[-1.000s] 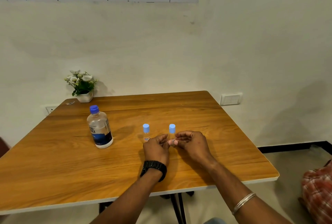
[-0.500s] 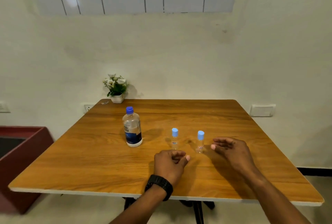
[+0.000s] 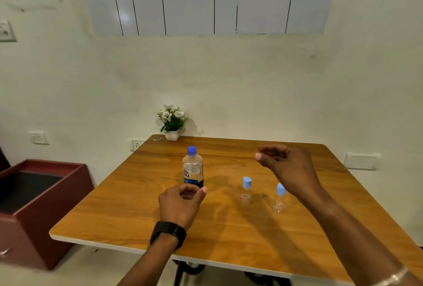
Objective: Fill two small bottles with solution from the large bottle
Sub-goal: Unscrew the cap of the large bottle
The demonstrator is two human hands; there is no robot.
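The large clear bottle [image 3: 192,167] with a blue cap and blue label stands upright on the wooden table [image 3: 137,205]. Two small clear bottles with light-blue caps stand to its right, one in the middle [image 3: 246,190] and one further right [image 3: 279,197], both capped. My left hand [image 3: 182,204] hovers just in front of the large bottle, fingers loosely curled, holding nothing. My right hand [image 3: 286,166] is raised above the table behind the small bottles, fingers loosely bent toward the large bottle, empty. The wrist hides part of the right small bottle.
A small white pot of white flowers [image 3: 172,123] sits at the table's far edge by the wall. A dark red box [image 3: 41,207] stands on the floor to the left of the table. Wall sockets [image 3: 136,144] sit behind.
The view tilted up and shifted left. My left hand moved left toward the large bottle. My right hand rose from beside the small bottles and swung left above them.
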